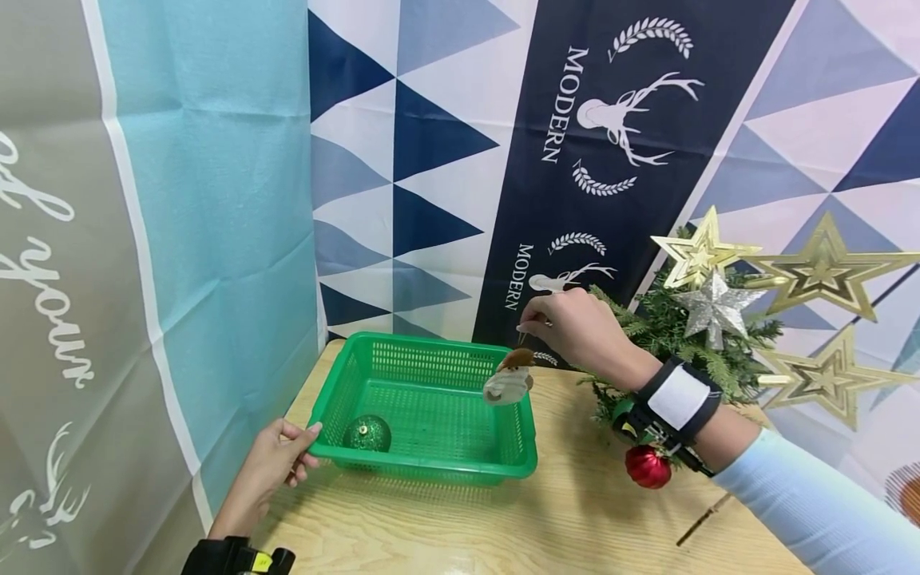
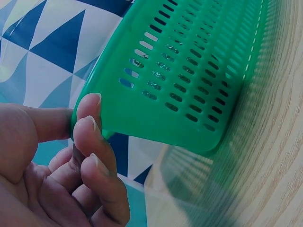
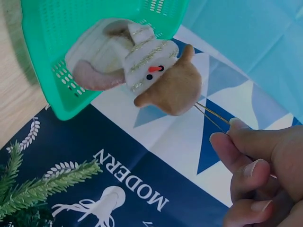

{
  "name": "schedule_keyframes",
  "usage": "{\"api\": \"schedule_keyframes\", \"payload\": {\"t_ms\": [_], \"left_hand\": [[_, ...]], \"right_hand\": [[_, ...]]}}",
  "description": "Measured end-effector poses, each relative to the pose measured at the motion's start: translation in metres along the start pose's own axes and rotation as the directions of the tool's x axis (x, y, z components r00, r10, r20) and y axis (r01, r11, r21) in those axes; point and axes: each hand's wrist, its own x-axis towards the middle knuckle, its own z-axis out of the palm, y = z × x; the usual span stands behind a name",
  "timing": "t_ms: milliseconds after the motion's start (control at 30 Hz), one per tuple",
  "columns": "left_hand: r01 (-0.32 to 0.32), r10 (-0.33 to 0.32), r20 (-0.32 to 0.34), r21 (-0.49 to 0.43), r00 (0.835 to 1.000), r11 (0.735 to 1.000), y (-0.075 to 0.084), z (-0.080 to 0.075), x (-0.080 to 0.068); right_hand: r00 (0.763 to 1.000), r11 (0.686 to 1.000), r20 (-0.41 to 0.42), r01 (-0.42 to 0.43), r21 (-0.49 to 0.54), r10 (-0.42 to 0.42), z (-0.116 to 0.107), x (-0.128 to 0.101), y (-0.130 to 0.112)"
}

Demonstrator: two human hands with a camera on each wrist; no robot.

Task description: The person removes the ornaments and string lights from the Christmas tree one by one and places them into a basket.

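Note:
A snowman ornament (image 1: 509, 378) with a brown hat hangs by a thin gold loop over the right end of a green plastic basket (image 1: 460, 469). My right hand (image 1: 575, 326) pinches that loop between thumb and forefinger; the right wrist view shows the plush snowman (image 3: 163, 78) with its striped scarf and orange nose. At the basket's left front corner my left hand (image 1: 276, 457) grips the rim, thumb on one side and fingers on the other, as the left wrist view also shows. Inside the basket, near that corner, lies a glittery green ball ornament (image 1: 367, 434).
On the right stands a small Christmas tree (image 1: 647, 319) with gold stars (image 1: 822, 267), a silver star (image 1: 717, 307) and a red ball (image 1: 648, 467), partly behind my right forearm. The wooden table (image 1: 402, 527) meets patterned cloth at the back and left.

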Motion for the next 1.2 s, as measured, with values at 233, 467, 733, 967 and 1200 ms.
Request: {"api": "schedule_keyframes", "payload": {"t_ms": [233, 467, 733, 967, 1200], "left_hand": [[-0.001, 0.001, -0.002, -0.017, 1.000, 1.000, 0.001, 0.001, 0.001], [0.001, -0.001, -0.002, -0.026, 1.000, 1.000, 0.001, 0.001, 0.000], [-0.003, 0.003, 0.005, -0.017, 1.000, 1.000, 0.002, 0.001, -0.001], [-0.005, 0.005, 0.012, -0.001, 1.000, 1.000, 0.000, 0.000, -0.001], [-0.010, 0.010, 0.007, -0.008, 1.000, 1.000, 0.001, 0.000, 0.000]], "right_hand": [[1.000, 1.000, 0.021, 0.023, 0.021, -0.024, 0.004, -0.001, -0.004], [0.999, 0.999, 0.045, 0.020, 0.029, -0.022, 0.008, -0.002, -0.009], [0.998, 0.999, 0.054, 0.031, 0.012, -0.032, 0.011, -0.003, -0.014], [0.997, 1.000, 0.071, 0.022, 0.008, -0.022, 0.017, -0.005, -0.016], [0.997, 0.999, 0.066, 0.031, 0.016, -0.032, 0.019, -0.004, -0.020]]}}
